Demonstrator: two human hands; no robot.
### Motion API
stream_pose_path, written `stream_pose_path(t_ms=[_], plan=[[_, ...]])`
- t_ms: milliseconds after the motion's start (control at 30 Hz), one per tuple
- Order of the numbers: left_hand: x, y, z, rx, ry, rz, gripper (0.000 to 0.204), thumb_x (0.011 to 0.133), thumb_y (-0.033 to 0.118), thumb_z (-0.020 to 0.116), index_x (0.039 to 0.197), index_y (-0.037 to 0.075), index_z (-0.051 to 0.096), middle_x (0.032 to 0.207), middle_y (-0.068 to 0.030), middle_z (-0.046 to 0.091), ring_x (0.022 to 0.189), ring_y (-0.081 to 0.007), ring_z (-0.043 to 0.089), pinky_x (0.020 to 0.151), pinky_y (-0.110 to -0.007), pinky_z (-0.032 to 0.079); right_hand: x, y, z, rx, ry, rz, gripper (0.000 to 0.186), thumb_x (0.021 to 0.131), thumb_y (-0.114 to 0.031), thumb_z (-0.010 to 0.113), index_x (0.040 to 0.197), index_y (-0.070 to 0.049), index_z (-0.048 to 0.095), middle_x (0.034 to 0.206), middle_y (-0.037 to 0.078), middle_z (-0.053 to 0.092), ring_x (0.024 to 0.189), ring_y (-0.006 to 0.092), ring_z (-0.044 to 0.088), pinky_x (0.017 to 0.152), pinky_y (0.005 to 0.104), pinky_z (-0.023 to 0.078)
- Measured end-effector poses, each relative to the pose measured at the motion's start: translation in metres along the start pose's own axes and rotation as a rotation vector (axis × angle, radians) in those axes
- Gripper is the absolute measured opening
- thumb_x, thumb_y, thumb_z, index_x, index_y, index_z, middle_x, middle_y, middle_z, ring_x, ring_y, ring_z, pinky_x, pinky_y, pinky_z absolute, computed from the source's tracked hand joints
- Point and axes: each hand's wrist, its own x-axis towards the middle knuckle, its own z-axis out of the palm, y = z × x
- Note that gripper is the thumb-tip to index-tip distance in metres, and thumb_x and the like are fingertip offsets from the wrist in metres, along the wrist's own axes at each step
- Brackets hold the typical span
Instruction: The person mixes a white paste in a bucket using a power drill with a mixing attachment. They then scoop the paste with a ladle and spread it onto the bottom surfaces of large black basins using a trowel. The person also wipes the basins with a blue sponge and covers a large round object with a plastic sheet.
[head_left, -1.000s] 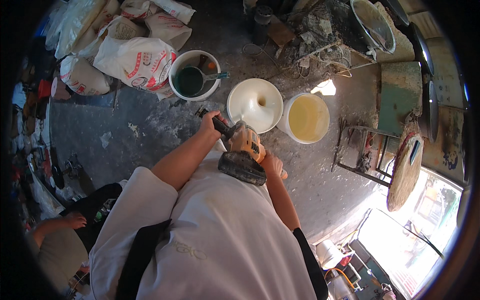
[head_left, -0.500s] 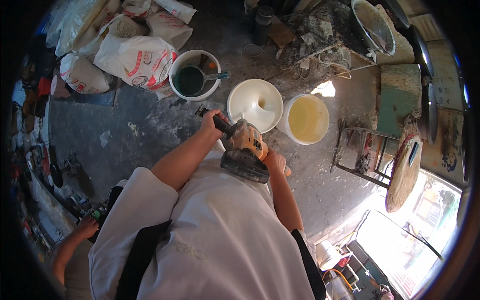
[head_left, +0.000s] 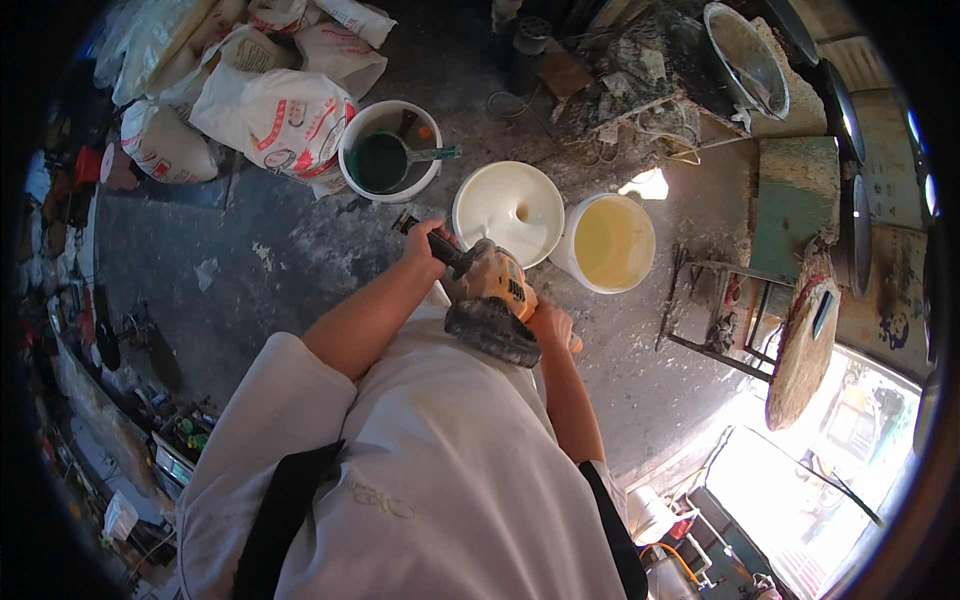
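Both my hands hold an orange and black power mixer (head_left: 500,284) in front of my body. My left hand (head_left: 428,248) is wrapped round its black side handle. On the other side, my right hand (head_left: 549,325) is closed round the orange grip. Just beyond the tool stands a white bucket (head_left: 462,190) of creamy white liquid, swirling with a deep hollow in it. The mixer's shaft is mostly hidden by its body. To the right, touching or nearly touching, is a second white bucket (head_left: 648,262) with pale yellow liquid.
A white bucket (head_left: 350,178) at the far left holds a dark green pot with a handle (head_left: 378,162). White printed sacks (head_left: 275,120) are piled behind it. On the right stand a metal frame (head_left: 715,355) and a round board (head_left: 803,365). Clutter lines the left edge.
Another person's hand and arm at the lower left have gone out of view. The liquid keeps swirling, and my hands stay on the mixer almost unmoved.
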Motion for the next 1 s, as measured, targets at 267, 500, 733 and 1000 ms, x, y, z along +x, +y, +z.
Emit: stream_pose_path(t_ms=[267,500,733,1000], plan=[[0.002,0.001,-0.010,-0.018,-0.015,-0.029,0.013,0.070,0.012,0.057,0.066,0.006,0.046,0.062,-0.0074,0.046,0.059,-0.0231,0.046,0.060,-0.037,0.044,-0.001,-0.005,-0.007,0.013,-0.008,-0.033,0.038,0.070,-0.044,0.057,0.100,-0.021,0.058,0.082,0.011,0.063,0.078,0.0295,0.060,0.068,0.0404,0.046],[0.008,0.002,-0.013,-0.049,0.006,-0.034,0.014,0.070,0.011,0.057,0.066,0.005,0.045,0.064,-0.0072,0.045,0.059,-0.0224,0.046,0.060,-0.035,0.045,0.001,-0.008,-0.011,-0.003,-0.041,-0.021,0.037,0.068,-0.036,0.060,0.098,-0.015,0.057,0.084,0.011,0.063,0.079,0.0281,0.060,0.069,0.0385,0.046],[0.003,0.003,-0.013,-0.052,0.013,-0.019,0.012,0.072,0.012,0.054,0.069,0.004,0.046,0.065,-0.0085,0.044,0.065,-0.0243,0.044,0.068,-0.041,0.040,0.003,-0.004,-0.001,-0.008,-0.026,-0.069,0.034,0.068,-0.028,0.059,0.099,-0.015,0.056,0.084,0.011,0.063,0.079,0.0276,0.060,0.069,0.0384,0.046],[0.003,0.004,-0.014,-0.043,0.045,-0.009,0.012,0.073,0.012,0.056,0.072,0.002,0.048,0.069,-0.0095,0.045,0.067,-0.0249,0.046,0.066,-0.039,0.043,0.006,-0.003,0.003,0.026,-0.014,-0.095,0.030,0.068,-0.027,0.059,0.093,-0.012,0.057,0.086,0.011,0.062,0.081,0.0272,0.059,0.070,0.0382,0.046]])
